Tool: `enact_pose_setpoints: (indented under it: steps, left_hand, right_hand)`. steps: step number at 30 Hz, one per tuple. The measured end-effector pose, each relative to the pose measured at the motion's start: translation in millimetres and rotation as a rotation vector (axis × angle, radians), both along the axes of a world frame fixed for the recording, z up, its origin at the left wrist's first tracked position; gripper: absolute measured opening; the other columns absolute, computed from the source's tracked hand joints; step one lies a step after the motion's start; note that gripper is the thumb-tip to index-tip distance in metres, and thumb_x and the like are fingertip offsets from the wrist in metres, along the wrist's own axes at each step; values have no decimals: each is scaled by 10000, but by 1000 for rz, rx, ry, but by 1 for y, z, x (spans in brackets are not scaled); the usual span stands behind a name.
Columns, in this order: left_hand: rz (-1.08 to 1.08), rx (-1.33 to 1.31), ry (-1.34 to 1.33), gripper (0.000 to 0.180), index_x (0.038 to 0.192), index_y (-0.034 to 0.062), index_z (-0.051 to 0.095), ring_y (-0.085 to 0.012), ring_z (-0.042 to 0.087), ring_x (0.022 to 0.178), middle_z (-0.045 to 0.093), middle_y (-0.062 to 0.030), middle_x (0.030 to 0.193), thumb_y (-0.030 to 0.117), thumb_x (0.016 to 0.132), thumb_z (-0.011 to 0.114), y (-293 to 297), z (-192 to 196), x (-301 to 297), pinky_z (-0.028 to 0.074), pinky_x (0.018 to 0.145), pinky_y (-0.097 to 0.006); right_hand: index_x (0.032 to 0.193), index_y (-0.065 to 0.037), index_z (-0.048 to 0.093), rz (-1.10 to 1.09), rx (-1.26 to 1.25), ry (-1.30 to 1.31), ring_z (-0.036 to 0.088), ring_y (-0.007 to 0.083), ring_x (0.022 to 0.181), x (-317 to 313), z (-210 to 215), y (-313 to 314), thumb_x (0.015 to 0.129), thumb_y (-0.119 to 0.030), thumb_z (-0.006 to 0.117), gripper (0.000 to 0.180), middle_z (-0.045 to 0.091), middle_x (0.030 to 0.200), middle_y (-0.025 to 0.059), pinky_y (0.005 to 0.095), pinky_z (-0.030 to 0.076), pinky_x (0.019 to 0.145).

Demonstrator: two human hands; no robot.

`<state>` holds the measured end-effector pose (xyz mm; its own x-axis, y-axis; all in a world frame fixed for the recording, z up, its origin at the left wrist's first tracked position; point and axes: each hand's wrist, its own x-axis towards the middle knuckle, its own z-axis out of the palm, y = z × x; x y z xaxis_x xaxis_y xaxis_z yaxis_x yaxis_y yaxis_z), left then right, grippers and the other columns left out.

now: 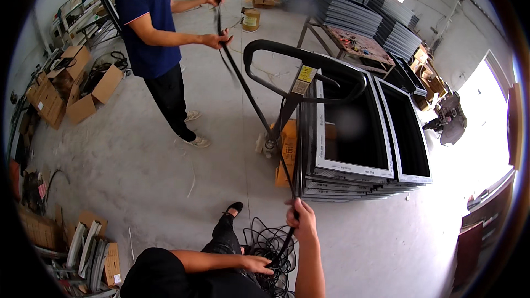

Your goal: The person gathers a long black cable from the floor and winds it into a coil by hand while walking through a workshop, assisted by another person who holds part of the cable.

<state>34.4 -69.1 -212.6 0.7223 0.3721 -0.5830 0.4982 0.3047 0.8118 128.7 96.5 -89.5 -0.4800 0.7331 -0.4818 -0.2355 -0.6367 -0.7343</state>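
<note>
A long black rubber strip point(255, 111) runs taut from a co-worker's hands down to mine. My right hand point(301, 216) is closed around it, raised in front of me. Lower down, my left hand point(257, 264) grips the same strip just above a loose black coil point(264, 237) of it on the floor. The co-worker point(149, 27), in a dark blue shirt and black trousers, stands at the upper left and holds the far end with both hands. One of those hands point(218, 39) is at waist height, the other point(214, 0) is stretched out further away.
A pallet jack with a black loop handle point(302, 58) stands right beside the strip, carrying a stack of dark window frames point(353, 152). Cardboard boxes point(83, 96) lie at the left, more frame stacks point(353, 14) and a workbench point(359, 44) at the back. The floor is concrete.
</note>
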Motion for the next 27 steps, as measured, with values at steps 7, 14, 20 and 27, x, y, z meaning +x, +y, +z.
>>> enact_pose_setpoints:
  steps: [7,14,20,27]
  left_hand:
    - [828,-244,-620,493,1246,78,403,-182,422,1182,471,-91,1234,357,864,544,129,53,-87,347,983,-333]
    - [1113,-493,-932,428,1089,47,493,-252,570,998,582,-141,1084,402,853,535,244,86,-83,448,896,-387]
    - [1075,-365,-954,411,1085,45,508,-254,535,1072,572,-139,1111,399,878,482,277,81,-83,428,919,-395]
    - [990,-600,-1158,447,1127,-1,503,-242,525,1048,590,-84,1007,356,943,306,247,75,-60,406,945,-439]
  right_hand:
    - [933,39,588,-78,-100,-153,475,115,460,93,-2,-105,894,-334,487,388,552,607,77,224,351,403]
    - [807,-56,585,-316,-313,-265,392,80,438,178,12,-239,891,-235,481,224,487,561,-21,219,314,421]
    - [973,-53,558,-532,-362,-273,501,93,645,216,26,-320,876,-216,493,201,565,736,2,217,389,604]
    - [805,-86,579,-250,-448,-477,439,84,532,221,-3,-296,893,-285,489,235,498,603,-14,241,343,494]
